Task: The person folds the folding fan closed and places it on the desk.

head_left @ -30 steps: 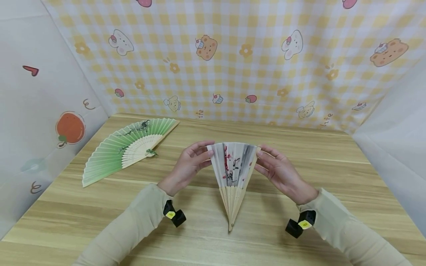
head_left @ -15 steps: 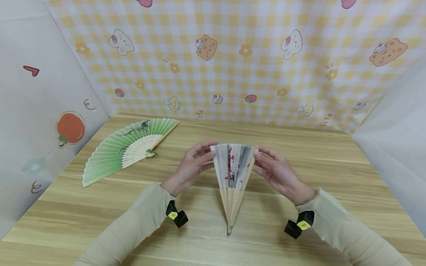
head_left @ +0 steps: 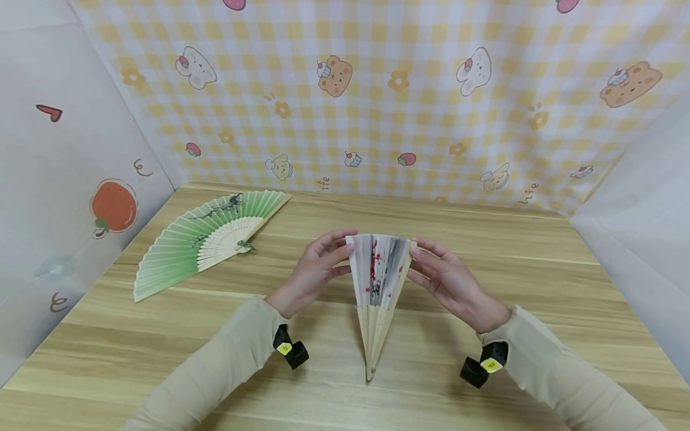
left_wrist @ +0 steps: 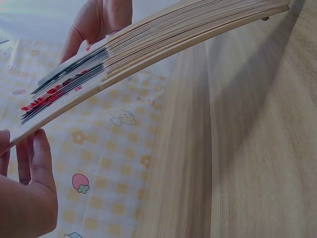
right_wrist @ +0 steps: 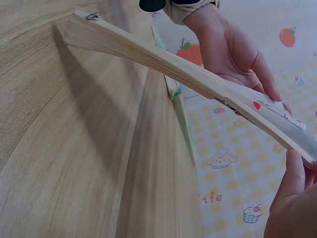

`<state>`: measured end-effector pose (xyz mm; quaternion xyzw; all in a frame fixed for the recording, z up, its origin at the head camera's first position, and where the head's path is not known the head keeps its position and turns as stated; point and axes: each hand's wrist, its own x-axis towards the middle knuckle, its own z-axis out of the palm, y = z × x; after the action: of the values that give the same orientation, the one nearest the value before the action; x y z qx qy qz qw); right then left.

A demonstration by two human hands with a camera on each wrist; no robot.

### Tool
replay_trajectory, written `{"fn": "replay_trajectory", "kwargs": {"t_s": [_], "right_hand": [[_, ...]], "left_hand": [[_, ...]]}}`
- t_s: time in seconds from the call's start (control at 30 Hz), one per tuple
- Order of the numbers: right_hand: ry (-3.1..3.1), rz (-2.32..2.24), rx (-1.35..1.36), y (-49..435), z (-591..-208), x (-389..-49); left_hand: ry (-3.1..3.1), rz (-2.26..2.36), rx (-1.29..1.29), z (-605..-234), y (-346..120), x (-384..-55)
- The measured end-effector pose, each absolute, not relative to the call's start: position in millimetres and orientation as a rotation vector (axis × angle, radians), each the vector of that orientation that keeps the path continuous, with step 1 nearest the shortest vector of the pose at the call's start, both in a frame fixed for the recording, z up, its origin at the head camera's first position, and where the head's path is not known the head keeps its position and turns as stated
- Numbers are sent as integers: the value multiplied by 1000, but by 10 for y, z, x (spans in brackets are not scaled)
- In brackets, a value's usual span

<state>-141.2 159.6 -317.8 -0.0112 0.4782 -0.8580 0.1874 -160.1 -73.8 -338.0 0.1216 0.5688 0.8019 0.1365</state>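
White folding fan [head_left: 379, 272] pinched at both upper corners, partly spread

The left hand [head_left: 312, 270] pinches the fan's upper left corner, thumb on the front face and fingers at the back. The right hand [head_left: 457, 281] holds the upper right corner the same way — thumb in front, fingers behind the outer wooden stick. Both grips are narrow, closed on the fan's edges alone. Printed with red blossoms and grey-black strokes, the fan forms a slim wedge above the middle of the wooden table [head_left: 420, 395], its pivot end lowest in the head view. The green folding fan [head_left: 178, 254] lies widely spread on the table — to the left, well apart from the left hand.
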Motion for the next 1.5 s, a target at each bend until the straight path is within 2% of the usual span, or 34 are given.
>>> {"fn": "replay_trajectory", "kwargs": {"t_s": [1.5], "right_hand": [[1380, -2357, -58, 1515, -3217, -1403]], "left_hand": [[1588, 2269, 374, -3424, -608, -1567]]}}
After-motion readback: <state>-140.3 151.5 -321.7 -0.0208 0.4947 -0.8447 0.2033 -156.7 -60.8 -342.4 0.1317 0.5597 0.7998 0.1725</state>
